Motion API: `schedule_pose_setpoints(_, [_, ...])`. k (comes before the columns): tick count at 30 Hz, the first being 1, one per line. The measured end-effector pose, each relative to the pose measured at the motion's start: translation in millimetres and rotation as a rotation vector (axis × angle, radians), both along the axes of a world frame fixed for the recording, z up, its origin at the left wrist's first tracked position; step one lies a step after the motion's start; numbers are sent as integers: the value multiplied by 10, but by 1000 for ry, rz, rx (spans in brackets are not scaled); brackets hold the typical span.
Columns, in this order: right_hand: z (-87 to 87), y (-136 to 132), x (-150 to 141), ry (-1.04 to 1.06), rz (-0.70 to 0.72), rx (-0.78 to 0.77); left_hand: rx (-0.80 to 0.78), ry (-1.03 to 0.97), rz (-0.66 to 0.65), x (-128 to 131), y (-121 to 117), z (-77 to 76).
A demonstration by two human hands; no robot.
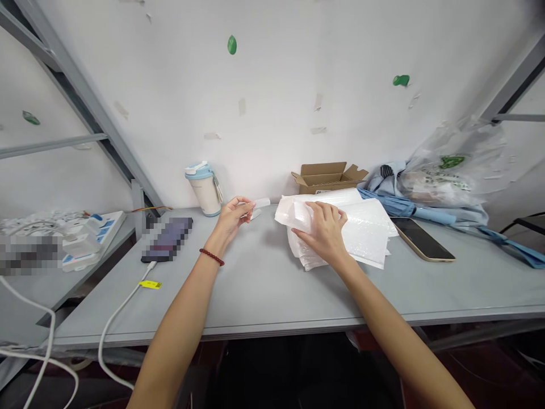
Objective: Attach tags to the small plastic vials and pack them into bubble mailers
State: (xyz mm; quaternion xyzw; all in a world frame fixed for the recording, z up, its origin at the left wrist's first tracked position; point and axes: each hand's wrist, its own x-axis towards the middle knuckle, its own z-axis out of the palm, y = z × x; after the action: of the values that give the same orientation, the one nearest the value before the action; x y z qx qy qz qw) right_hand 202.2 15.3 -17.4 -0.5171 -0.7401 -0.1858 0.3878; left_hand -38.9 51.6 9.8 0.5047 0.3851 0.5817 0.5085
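Observation:
My left hand [235, 219] is closed in a pinch on a thin whitish strip [261, 202], whose end sticks out toward the right. What the strip is made of I cannot make out. My right hand [327, 228] grips a folded white bubble bag [284, 211], with the thumb below and the fingers over the top. Whether anything is inside the bag is hidden. More white bubble bags [367, 236] lie loosely stacked under and beside my right hand. A small gap of table separates the two hands.
Behind the bags stands an opened cardboard box [323, 177]. A lidded cup [206, 190] and a charging phone [168, 241] are at the left. On the right lie another phone [422, 238], a blue folded umbrella [434, 216] and a plastic bag [455, 165].

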Motion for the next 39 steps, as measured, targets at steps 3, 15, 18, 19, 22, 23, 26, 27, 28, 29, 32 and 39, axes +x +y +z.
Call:
schedule_pose_setpoints(3, [5,-5,-6,-10,2,-4,47,58,-64,118,-93,61])
schedule_pose_setpoints(15, [6,-14,-8,-34,6,-9,311,515,119,483,-224,-79])
schedule_pose_setpoints(18, [8,-17,-12,-43,11,-12,304,511,213,534,-219,-124])
schedule_pose_setpoints(19, [7,-17,-13,-44,10,-11,315,522,245,544,-218,-135])
schedule_pose_setpoints(22, [1,-16,-15,-44,13,-5,441,613,341,562,-233,-153])
schedule_pose_setpoints(23, [-1,-15,-15,-43,13,-2,502,658,354,565,-243,-155])
schedule_pose_setpoints(26, [-10,-11,-15,-45,11,9,702,883,322,568,-280,-148])
schedule_pose_setpoints(27, [-12,-10,-14,-49,10,13,755,971,296,563,-290,-144])
schedule_pose_setpoints(28, [-14,-10,-13,-53,8,16,795,1047,269,555,-297,-140])
schedule_pose_setpoints(29, [-15,-9,-13,-58,8,18,821,1105,246,544,-300,-137])
schedule_pose_setpoints(32, [-18,-9,-14,-71,13,21,829,1159,218,504,-298,-136])
schedule_pose_setpoints(39, [-25,-9,-16,-68,20,23,716,976,126,506,-277,-110])
